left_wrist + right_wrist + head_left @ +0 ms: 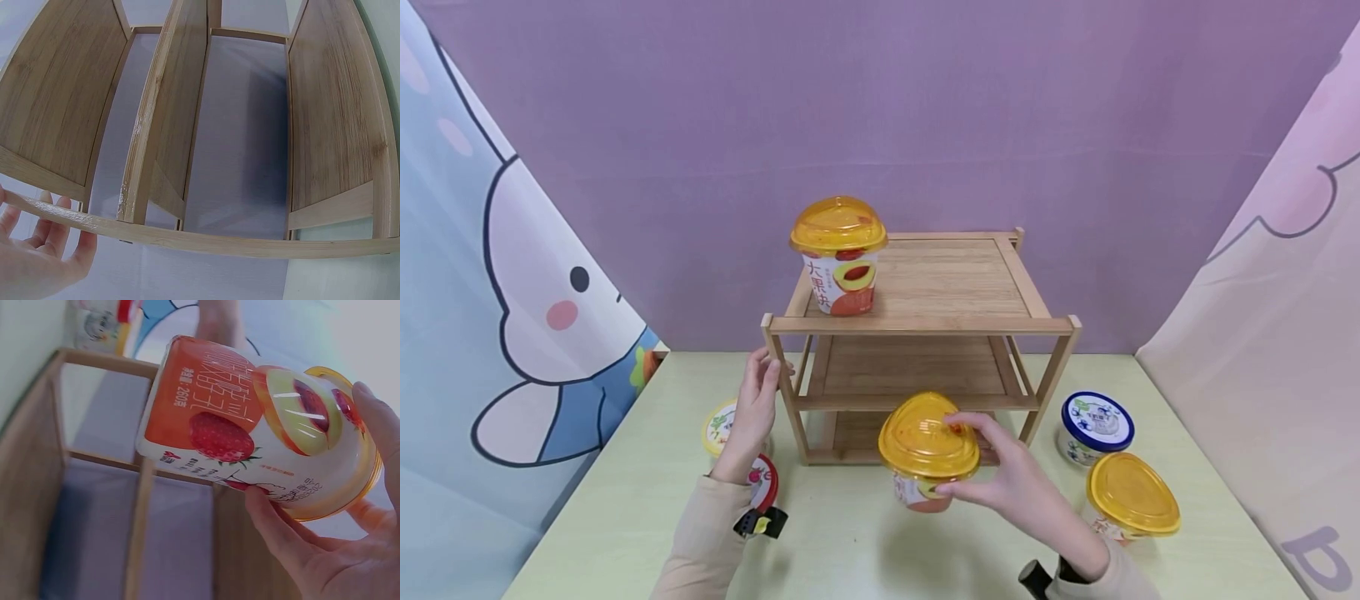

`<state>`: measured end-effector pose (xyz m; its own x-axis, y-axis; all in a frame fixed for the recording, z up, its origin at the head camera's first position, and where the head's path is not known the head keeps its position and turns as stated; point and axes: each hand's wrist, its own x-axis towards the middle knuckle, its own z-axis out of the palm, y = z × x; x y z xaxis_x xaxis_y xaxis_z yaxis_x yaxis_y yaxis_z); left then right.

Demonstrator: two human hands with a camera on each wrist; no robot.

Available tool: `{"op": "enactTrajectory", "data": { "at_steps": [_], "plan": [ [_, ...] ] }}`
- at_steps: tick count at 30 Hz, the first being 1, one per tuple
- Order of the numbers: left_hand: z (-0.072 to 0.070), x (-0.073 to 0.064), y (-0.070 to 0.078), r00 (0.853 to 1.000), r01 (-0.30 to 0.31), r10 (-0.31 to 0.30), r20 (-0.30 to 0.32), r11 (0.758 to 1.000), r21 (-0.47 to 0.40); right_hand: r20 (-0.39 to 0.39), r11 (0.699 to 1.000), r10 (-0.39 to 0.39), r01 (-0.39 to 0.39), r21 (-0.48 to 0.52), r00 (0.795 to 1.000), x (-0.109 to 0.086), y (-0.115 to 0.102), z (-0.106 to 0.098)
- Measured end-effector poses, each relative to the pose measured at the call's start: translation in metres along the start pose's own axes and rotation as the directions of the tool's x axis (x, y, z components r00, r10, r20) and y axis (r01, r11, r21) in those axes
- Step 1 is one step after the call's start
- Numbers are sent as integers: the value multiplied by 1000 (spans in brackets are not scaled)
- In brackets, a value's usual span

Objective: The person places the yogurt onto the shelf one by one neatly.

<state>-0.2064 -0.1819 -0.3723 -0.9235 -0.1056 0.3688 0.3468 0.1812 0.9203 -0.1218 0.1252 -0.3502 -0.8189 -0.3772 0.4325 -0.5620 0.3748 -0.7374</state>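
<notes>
Right wrist view shows a white-and-orange cup printed with strawberries and a halved fruit, capped by a domed, translucent yellow lid. Lid-up in midair over the desk, at six o'clock from the wooden rack, it is grasped by the right hand, while the left hand grips the front post at nine o'clock.
</notes>
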Motion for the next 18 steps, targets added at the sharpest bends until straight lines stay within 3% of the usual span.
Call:
{"op": "enactTrajectory", "data": {
  "at_steps": [9, 18],
  "plan": [
    [0, 0, 0, 1000, 4, -5, -6, 1000, -7, -6, 1000, 19, -19, -7, 1000, 14, -18, -31],
    [0, 0, 0, 1000, 0, 0, 2, 1000, -11, 1, 995, -58, 58, -76, 998, 28, -31, -62]
  ]
}}
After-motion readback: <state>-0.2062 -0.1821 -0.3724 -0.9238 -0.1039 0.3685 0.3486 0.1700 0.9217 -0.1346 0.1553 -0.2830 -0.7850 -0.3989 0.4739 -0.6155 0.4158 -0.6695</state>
